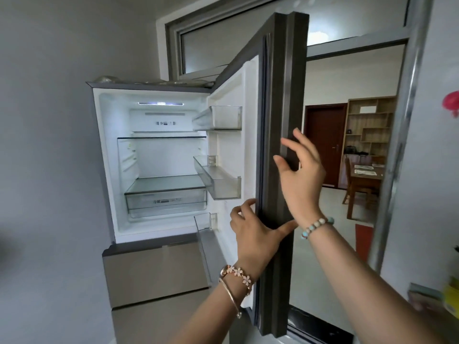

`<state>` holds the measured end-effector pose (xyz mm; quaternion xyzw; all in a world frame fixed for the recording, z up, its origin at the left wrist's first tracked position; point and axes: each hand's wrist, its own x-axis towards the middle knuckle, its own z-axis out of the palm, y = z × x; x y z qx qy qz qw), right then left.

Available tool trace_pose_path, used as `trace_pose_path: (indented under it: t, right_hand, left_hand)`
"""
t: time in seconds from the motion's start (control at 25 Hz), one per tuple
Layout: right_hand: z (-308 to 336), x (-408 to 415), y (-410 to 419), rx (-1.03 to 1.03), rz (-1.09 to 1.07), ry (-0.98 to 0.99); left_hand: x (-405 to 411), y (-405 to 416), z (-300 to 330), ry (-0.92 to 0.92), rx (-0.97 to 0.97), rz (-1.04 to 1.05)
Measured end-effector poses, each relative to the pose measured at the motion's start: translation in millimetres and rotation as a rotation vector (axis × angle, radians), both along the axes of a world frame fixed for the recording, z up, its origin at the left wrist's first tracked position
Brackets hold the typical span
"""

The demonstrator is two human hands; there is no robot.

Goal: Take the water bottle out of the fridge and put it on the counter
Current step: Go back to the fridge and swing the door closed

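The fridge (159, 170) stands open and lit, and its glass shelves and clear drawer (166, 201) hold nothing I can see. No water bottle shows anywhere. The grey fridge door (280, 120) is swung out to the right, edge-on to me. My left hand (253, 234) holds the door's edge low down, with its fingers on the white inner liner and its thumb stretched across the dark gasket. My right hand (300, 175) hovers higher at the door's outer edge, fingers spread and holding nothing.
Three clear door bins (218, 180) stick out from the door's inner side. A closed lower drawer front (154, 271) sits under the open compartment. Behind the door, a doorway leads to a room with a wooden table (365, 177) and shelving. A blurred yellow-green item (450, 296) sits at the lower right.
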<state>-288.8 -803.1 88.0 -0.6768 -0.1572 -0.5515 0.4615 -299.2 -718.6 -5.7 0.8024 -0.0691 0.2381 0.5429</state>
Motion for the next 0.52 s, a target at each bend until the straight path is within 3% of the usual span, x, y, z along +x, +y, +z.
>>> trace_pose_path:
  t: [0.28, 0.52]
  right_hand:
    - [-13.3, -2.3, 140.0, -0.309, 0.146, -0.215]
    - [-23.6, 48.3, 284.6, -0.543, 0.374, -0.219]
  left_hand:
    - [-19.3, 130.5, -0.1, -0.050, -0.017, 0.296]
    - [-4.3, 271.5, 2.4, -0.090, 0.063, 0.496]
